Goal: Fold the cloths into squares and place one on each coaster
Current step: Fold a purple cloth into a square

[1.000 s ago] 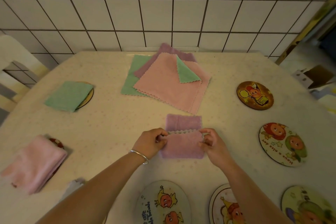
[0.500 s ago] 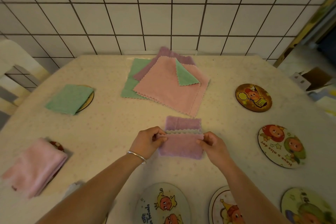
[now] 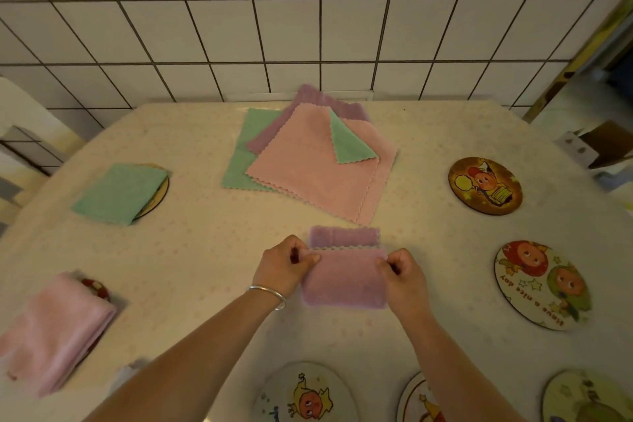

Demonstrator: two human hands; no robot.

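Pink cloth (image 3: 51,329), already folded, lay over a coaster (image 3: 97,288) at the far left edge of the table (image 3: 191,250), with only a sliver of the coaster showing. Beyond it, a folded green cloth (image 3: 120,193) sat on a second coaster (image 3: 161,190), overhanging it toward you.

At the centre, your left hand (image 3: 284,267) pinched the left end of the lilac cloth (image 3: 344,281), thumb and fingertips curled tight on the folded edge. The cloth lay flat on the table just in front of you, its near flap drawn up short of the far scalloped edge, so a strip of the lower layer was exposed. Your right hand (image 3: 402,276) pinched the right end of the same edge in matching fashion, fingers closed on the fabric.

Assessment: the fold was incomplete. To finish it well, you should have carried both pinched corners forward together, level, until the leading edge met the far edge, then pressed the crease flat. Uneven travel between hands would likely have skewed the square.

Behind, the unfolded stack (image 3: 318,161) of green, lilac and pink cloths waited near the wall. To the right, a dark coaster (image 3: 484,186) and a pale coaster (image 3: 543,284) stood bare; three more at the near edge were partly cut off from view.
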